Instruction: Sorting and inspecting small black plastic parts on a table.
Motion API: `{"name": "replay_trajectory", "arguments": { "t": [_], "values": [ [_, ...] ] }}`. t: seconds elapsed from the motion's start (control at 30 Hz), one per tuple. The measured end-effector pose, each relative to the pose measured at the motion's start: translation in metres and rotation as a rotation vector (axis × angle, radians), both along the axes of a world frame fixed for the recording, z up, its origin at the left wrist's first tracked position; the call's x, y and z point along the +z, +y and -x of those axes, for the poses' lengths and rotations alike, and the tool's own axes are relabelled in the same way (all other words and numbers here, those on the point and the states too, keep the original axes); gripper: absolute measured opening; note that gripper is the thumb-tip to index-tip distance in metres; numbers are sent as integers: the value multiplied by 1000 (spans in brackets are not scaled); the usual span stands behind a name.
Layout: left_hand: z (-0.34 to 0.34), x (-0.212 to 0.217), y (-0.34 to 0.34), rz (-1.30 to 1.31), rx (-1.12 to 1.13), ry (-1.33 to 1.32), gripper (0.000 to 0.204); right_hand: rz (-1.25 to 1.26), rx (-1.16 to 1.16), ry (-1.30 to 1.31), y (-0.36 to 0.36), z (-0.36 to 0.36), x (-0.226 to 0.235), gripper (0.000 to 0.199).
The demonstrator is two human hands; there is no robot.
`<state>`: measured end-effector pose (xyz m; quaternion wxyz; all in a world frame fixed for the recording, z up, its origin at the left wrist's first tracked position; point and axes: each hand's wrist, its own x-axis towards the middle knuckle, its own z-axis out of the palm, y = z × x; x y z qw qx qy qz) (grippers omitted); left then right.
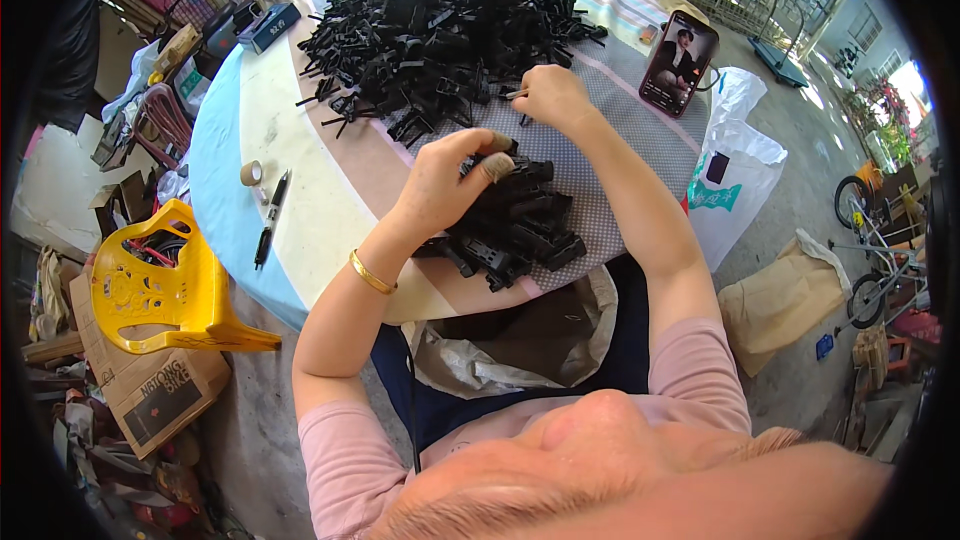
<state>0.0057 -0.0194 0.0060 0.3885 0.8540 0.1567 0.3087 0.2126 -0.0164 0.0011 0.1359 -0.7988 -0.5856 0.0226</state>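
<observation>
Nearest you, an open white bag (470, 365) sits in your lap just under the table's edge, its mouth gaping below the work. On the round table (225, 140) just above it lies a small stack of assembled black plastic clips (520, 225), packed side by side on the dotted grey cloth (620, 140). Your left hand (445, 185), with a gold bangle (371, 273) at the wrist, rests on top of that stack; its fingers are curled narrow around one black piece at the stack's upper edge, thumb pressed against it. A little farther on, your right hand (553, 95) is closed in a loose fist, pinching a thin, light-coloured pin-like thing (514, 94) between thumb and forefinger; what exactly it is cannot be told. That hand sits at the near rim of the big heap of loose black clip parts (440, 35), which spreads across the far middle of the table.

To your left on the pale cloth lie a black pen (270, 220) and a small roll of tape (252, 173), near each other but apart. A yellow plastic chair (165, 290) lies tipped beside the table. To your right, a phone (678, 62) stands propped with its screen lit, and a white plastic bag (735, 175) hangs beside the table's edge.
</observation>
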Motion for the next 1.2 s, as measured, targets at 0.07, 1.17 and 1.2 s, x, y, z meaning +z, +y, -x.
{"name": "replay_trajectory", "arguments": {
  "t": [0.07, 1.17, 1.2],
  "values": [
    [-2, -7, 6, 115, 70, -114, 30, -118, 55, 157, -1, -12, -3, 32],
    [8, 1, 20, 389, 61, -411, 29, -456, 568, 1043, -30, 61, 11, 19],
    [7, 1, 20, 389, 60, -413, 29, -464, 565, 1022, -30, 60, 10, 18]
  ]
}}
